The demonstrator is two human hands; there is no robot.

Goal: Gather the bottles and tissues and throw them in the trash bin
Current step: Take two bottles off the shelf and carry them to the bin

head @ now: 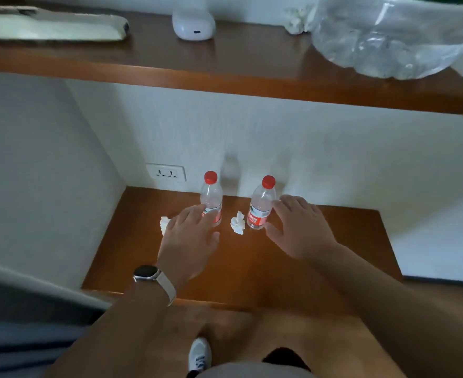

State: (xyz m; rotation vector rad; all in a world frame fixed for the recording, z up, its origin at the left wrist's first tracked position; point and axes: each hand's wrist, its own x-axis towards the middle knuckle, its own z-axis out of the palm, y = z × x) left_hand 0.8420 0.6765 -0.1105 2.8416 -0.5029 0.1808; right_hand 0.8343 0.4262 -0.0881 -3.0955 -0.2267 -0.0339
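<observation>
Two clear plastic bottles with red caps stand upright on the low wooden shelf (333,241). The left bottle (211,193) has my left hand (189,238) right in front of it, fingers spread and reaching its lower part. Just right of the right bottle (261,204), my right hand (298,225) is open, fingertips near its side. A crumpled white tissue (237,222) lies between the bottles. Another tissue (164,224) lies left of my left hand, partly hidden by it. Neither hand holds anything.
An upper wooden shelf (224,75) overhangs, carrying a clear plastic bag (388,36), a crumpled tissue (297,19), a white rounded device (193,24) and a flat wrapped item (50,25). A wall socket (166,172) sits behind the left bottle. White walls enclose the low shelf at left and back.
</observation>
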